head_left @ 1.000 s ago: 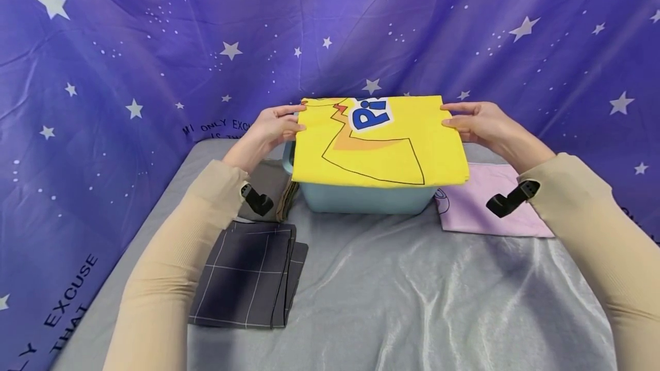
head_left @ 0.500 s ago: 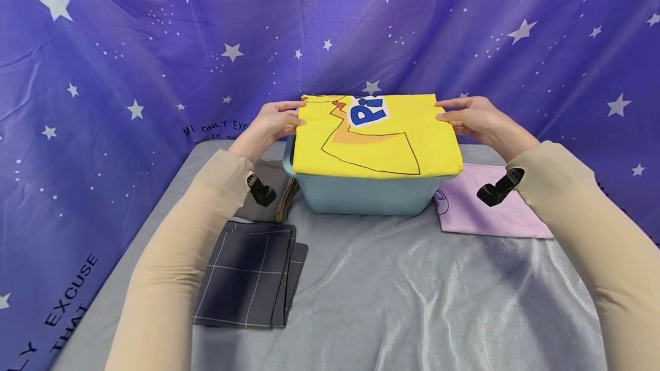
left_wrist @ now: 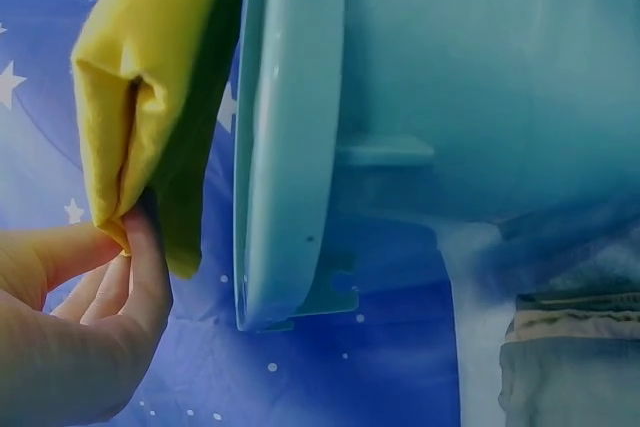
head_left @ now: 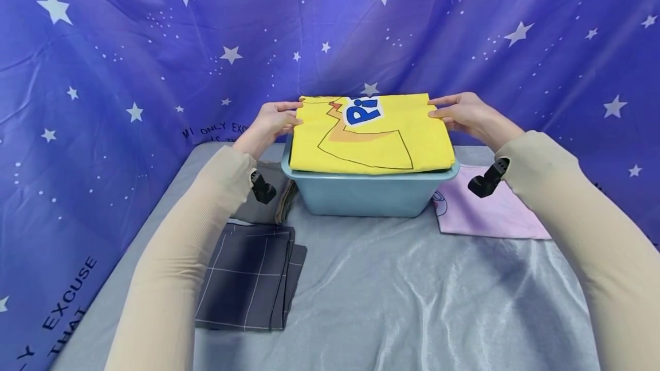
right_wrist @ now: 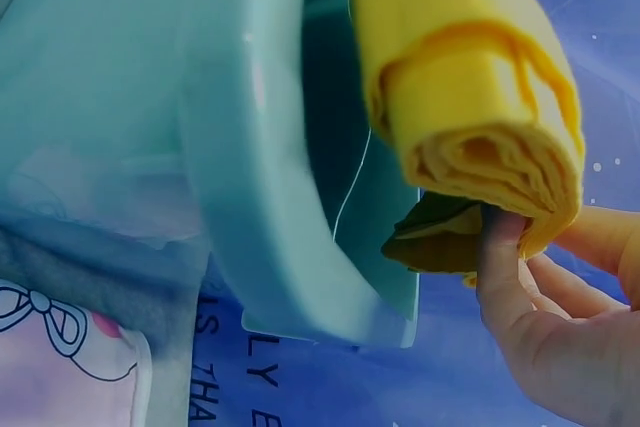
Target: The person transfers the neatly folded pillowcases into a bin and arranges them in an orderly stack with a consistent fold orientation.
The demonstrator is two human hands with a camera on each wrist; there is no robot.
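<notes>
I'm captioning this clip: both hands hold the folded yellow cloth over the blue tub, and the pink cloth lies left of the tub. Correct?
No, not left: the head view shows the pink cloth right of the blue tub. The left hand and right hand hold the yellow cloth over it.

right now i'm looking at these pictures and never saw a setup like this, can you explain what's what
There is no machine, just a person's bare left hand and right hand. The head view comes from a camera worn on the head, looking forward and down. The two wrist views come from cameras on the wrists, each looking closely at that hand's work. Both hands pinch the sides of a folded yellow cloth, holding it over a blue tub. On the grey sheet, a greyish folded cloth and a dark checked cloth lie to the left, a pink cloth to the right.
</notes>
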